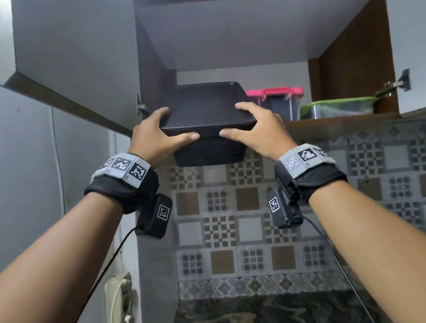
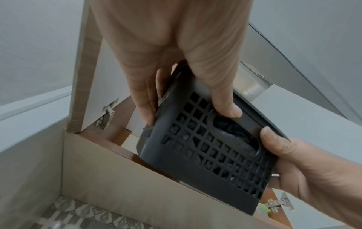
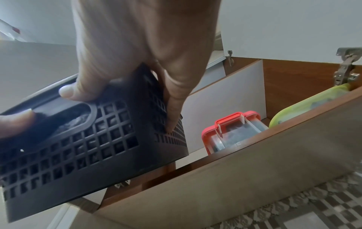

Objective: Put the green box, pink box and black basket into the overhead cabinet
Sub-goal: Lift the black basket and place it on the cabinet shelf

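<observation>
Hands raised overhead, both grasping a black basket at centre frame in the head view. Left hand clasps the basket's left end, right hand the right end; thumbs lie along the near wall under the rim, fingers wrap the sides. Basket has a lattice wall w/ an oval handle cutout, seen close in the left wrist view; something dark sits inside, can't tell what. Its far part is over the lower shelf of the overhead cabinet, its near part sticks out past the shelf edge, tilted. Pink box, clear w/ pink lid, stands on that shelf just right of the basket, centre-right of frame. Green box, clear w/ green lid, sits on the shelf right of the pink one, near the cabinet's brown side wall. Cabinet door hangs open at upper left. Patterned wall tiles fill the lower right, dark marbled counter at the bottom. Each wrist wears a black band w/ square-coded markers.
</observation>
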